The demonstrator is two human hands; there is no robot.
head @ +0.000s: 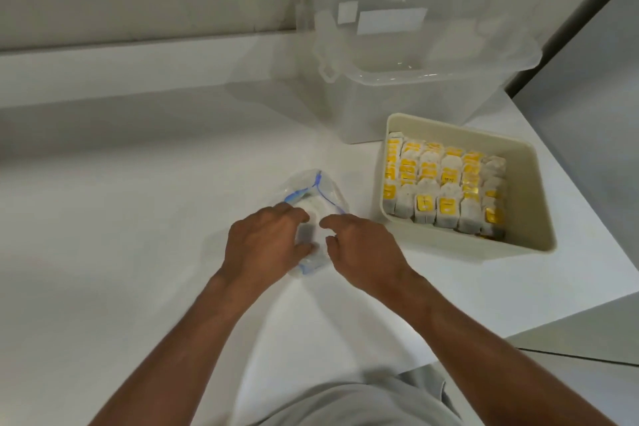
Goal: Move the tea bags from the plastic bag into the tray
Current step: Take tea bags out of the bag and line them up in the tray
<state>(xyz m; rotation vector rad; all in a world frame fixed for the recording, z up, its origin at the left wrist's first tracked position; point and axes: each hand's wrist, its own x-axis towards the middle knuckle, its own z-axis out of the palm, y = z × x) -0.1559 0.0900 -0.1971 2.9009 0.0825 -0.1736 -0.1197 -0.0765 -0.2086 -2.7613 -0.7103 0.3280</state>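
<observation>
Holding plastic bag (311, 188) at centre frame on bench (138, 218): left hand (266, 242) fingers curled round it, right hand (359, 245) fingers loose at bag mouth. We judge film thin, slippery and floppy, tea bags (313, 210) inside light and tearable, so pinch paper body gently. Tray (539, 218) at right, mostly filled.

We see both arms bare from the frame's btm edge up. The left forearm (179, 332) enters from btm left and the right forearm (460, 332) from btm right, both lean w/ faint tendon lines along them. The left hand (262, 242) & right hand (363, 249), approx mid-frame, are bare too, knuckles plain to see. At btm ctr we make out a pale grey top (345, 401): soft, plain fabric w/ a few folds, one edge jutting toward lower right.
</observation>
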